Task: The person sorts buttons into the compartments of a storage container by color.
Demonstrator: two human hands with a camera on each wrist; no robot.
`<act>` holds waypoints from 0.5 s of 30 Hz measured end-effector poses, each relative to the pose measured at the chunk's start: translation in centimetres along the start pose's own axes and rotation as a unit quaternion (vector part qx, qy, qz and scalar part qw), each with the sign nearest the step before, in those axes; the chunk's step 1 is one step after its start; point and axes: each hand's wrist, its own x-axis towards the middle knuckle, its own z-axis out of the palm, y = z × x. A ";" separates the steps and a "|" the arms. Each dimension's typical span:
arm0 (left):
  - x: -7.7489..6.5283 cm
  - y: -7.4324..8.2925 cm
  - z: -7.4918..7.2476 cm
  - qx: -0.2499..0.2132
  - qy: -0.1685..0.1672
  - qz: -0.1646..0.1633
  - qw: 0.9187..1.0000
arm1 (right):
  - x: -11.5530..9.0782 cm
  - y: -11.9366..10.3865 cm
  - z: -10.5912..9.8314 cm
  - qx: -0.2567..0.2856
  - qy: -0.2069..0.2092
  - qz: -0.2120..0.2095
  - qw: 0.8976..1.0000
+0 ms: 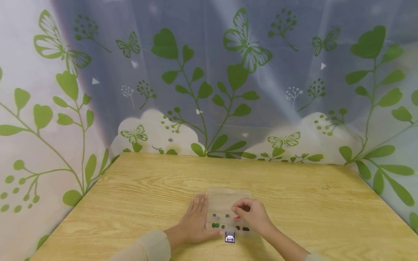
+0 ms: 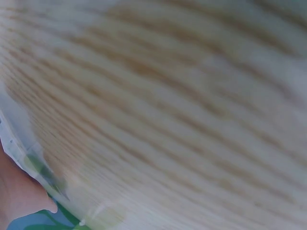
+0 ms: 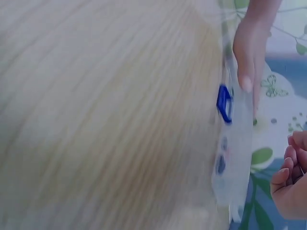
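Observation:
A clear plastic compartment box [image 1: 217, 219] stands on the table with its transparent lid [image 1: 225, 197] laid back. Green pieces [image 1: 215, 225], dark pieces [image 1: 246, 229] and a red piece [image 1: 237, 218], all small and roundish, lie in its compartments. My left hand [image 1: 195, 222] rests flat along the box's left side, fingers straight, thumb at the front edge by a blue clasp [image 3: 224, 104]. Over the right part of the box, my right hand [image 1: 254, 214] has its fingers curled and thumb and forefinger tips together. Nothing shows between those fingertips.
The box stands near the front of a wood-grain table [image 1: 156, 177]. A curtain [image 1: 209, 90] printed with green leaves and butterflies hangs along the table's back and sides.

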 end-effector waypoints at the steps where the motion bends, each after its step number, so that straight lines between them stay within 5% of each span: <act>1: 0.0 -0.1 0.0 0.001 0.001 -0.001 1.000 | -0.1 0.1 -0.4 -0.003 0.005 0.004 1.000; 15: -0.4 0.0 -0.4 0.014 -0.006 -0.018 1.000 | -1.0 1.3 -3.4 -0.046 0.052 0.043 0.997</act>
